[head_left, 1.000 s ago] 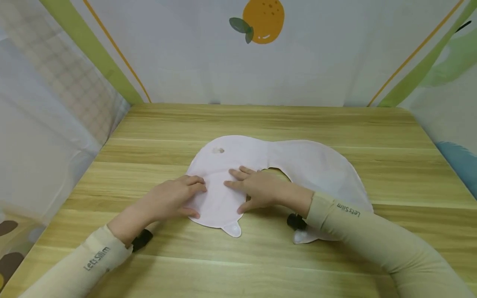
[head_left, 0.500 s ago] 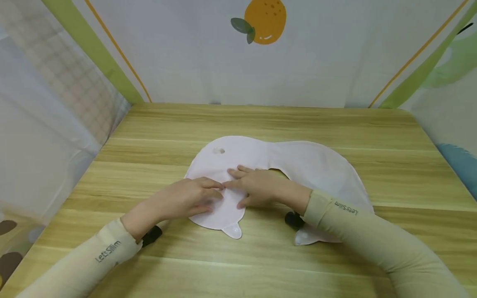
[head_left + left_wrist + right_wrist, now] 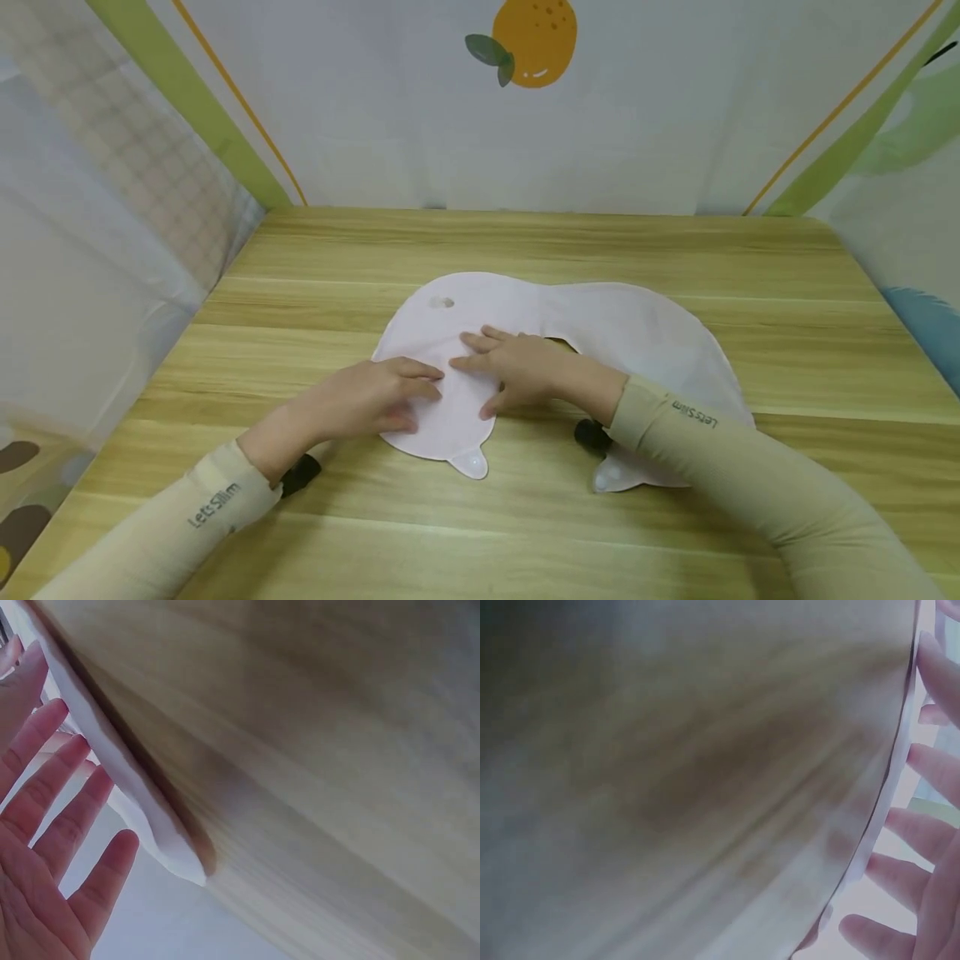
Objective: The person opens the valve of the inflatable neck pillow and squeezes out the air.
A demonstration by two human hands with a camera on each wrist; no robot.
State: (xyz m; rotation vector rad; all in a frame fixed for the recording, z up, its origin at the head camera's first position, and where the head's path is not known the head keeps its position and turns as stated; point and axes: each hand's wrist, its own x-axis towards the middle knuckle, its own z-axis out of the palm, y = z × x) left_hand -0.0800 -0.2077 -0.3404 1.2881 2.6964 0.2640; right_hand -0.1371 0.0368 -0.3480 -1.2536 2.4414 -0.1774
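Note:
A pale pink, curved baby bib [image 3: 637,325] lies flat in the head view, its neck opening toward the person. A small tab with a snap [image 3: 470,463] shows at its left end. My left hand [image 3: 367,400] rests on the left lobe near the outer edge, fingers slightly bent. From the other side my right hand [image 3: 528,367] lies with spread fingers on the same lobe's inner edge. The wrist views show the fingers of the left hand [image 3: 52,840] and the right hand [image 3: 926,862] along the bib's edge, neither gripping it. My right forearm hides part of the right lobe.
The bib lies on a wood-grain table [image 3: 450,542]. A white curtain [image 3: 337,100] with a printed orange hangs behind its far edge. Black wrist cameras sit under the left wrist [image 3: 300,477] and the right wrist [image 3: 592,437].
My left hand has slid right across the left lobe toward the right hand, then drawn back very slightly. The right hand and the bib have hardly moved.

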